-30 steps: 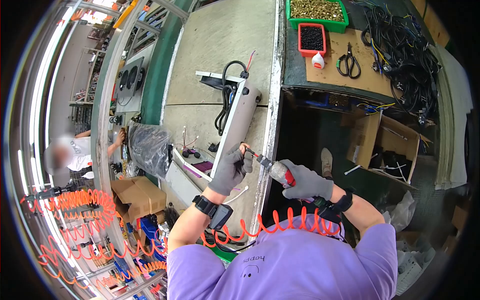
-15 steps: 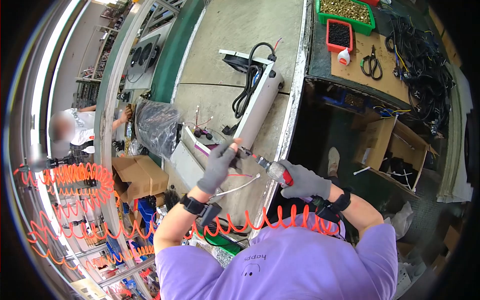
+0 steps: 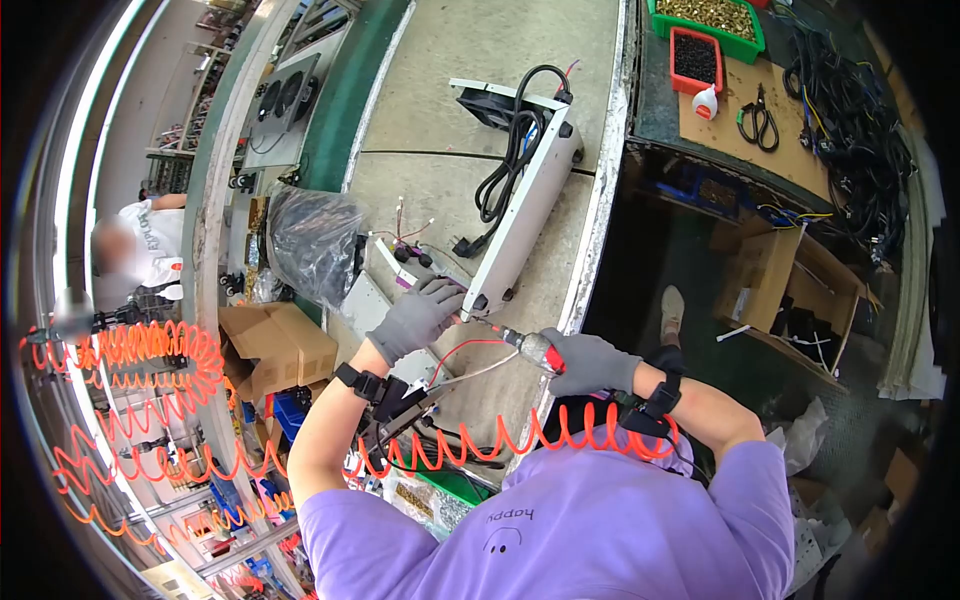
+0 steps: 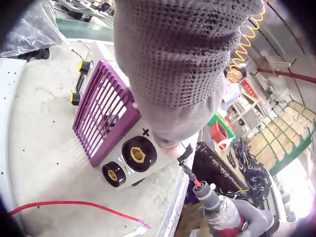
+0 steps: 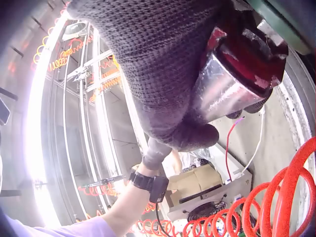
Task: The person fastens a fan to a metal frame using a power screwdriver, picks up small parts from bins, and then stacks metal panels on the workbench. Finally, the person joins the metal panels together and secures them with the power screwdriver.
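Note:
My gloved left hand [image 3: 415, 318] grips the near end of a white metal casing [image 3: 530, 210] on the bench. In the left wrist view its bare fingertip lies at the edge of the casing's front, beside a purple grille [image 4: 101, 123] and two black sockets [image 4: 139, 154] with brass centres. In my gloved right hand [image 3: 592, 364] is a red and silver power screwdriver [image 3: 541, 352], its bit pointing at the casing's end close to my left fingertips. The glove hides part of the casing corner. A red wire [image 4: 74, 203] lies below the grille.
A coiled red air hose [image 3: 520, 440] stretches across in front of my body. Black cable [image 3: 500, 185] hangs over the casing. At the right stand a green tray of brass parts [image 3: 752, 48], a red tray [image 3: 695, 85] and scissors [image 3: 760, 122]. Another person [image 3: 150, 245] stands opposite.
My left hand has gone from beside the screwdriver tip onto the casing's near end. The screwdriver tip has come up to the casing with my right hand. The head view has shifted.

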